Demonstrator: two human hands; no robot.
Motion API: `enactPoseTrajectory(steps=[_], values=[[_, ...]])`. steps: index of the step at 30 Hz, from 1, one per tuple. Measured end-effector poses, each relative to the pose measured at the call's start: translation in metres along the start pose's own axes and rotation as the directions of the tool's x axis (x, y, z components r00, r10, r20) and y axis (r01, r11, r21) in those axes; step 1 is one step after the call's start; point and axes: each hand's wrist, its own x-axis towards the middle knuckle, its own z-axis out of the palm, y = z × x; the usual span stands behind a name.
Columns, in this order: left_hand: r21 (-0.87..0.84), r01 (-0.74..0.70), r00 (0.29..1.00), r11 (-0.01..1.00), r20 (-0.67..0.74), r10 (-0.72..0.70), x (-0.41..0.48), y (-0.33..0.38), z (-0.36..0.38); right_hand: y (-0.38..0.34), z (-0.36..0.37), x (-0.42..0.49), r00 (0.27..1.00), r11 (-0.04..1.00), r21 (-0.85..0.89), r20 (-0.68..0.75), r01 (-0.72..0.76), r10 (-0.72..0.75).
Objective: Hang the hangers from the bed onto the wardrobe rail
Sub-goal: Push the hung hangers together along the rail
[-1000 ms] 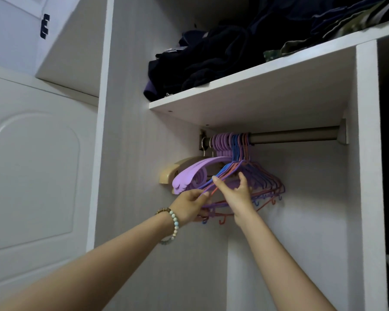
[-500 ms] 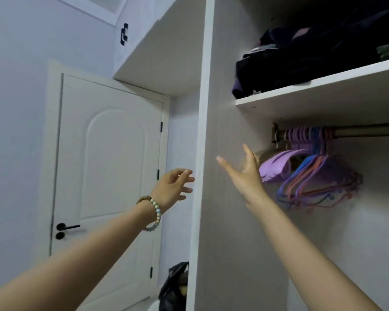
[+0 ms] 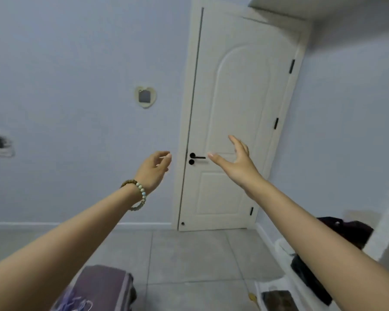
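Note:
Both my arms reach forward in mid-air and hold nothing. My left hand (image 3: 155, 168), with a bead bracelet on the wrist, has loosely curled fingers. My right hand (image 3: 237, 163) is spread with straight fingers, in front of the white door (image 3: 236, 104). The wardrobe rail, the hangers on it and the bed are out of view.
A closed white door with a black handle (image 3: 197, 157) stands ahead in the pale wall. A purple suitcase (image 3: 103, 286) stands at the bottom left on the grey tile floor. Dark clothes (image 3: 346, 227) and white shelving lie at the lower right.
My hands let go of the hangers on the rail and came away empty. My view swung left from the wardrobe to the door and floor.

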Motion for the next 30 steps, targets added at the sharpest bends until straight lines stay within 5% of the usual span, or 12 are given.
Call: enactPoseTrajectory(steps=[10, 18, 24, 30], values=[[0.153, 0.428, 0.902, 0.891, -0.138, -0.41, -0.097, -0.263, -0.169, 0.066, 0.29, -0.044, 0.865, 0.978, -0.12, 0.457, -0.17, 0.206], [0.128, 0.768, 0.636, 0.628, -0.26, -0.726, -0.231, -0.432, -0.232, 0.138, 0.453, -0.133, 0.676, 0.935, -0.242, 0.647, -0.258, 0.353], [0.087, 0.898, 0.436, 0.43, -0.29, -0.852, -0.316, -0.513, -0.235, 0.194, 0.534, -0.2, 0.548, 0.908, -0.31, 0.724, -0.282, 0.418], [0.028, 0.944, 0.325, 0.33, -0.264, -0.908, -0.375, -0.571, -0.209, 0.249, 0.602, -0.274, 0.432, 0.852, -0.32, 0.755, -0.413, 0.493]])
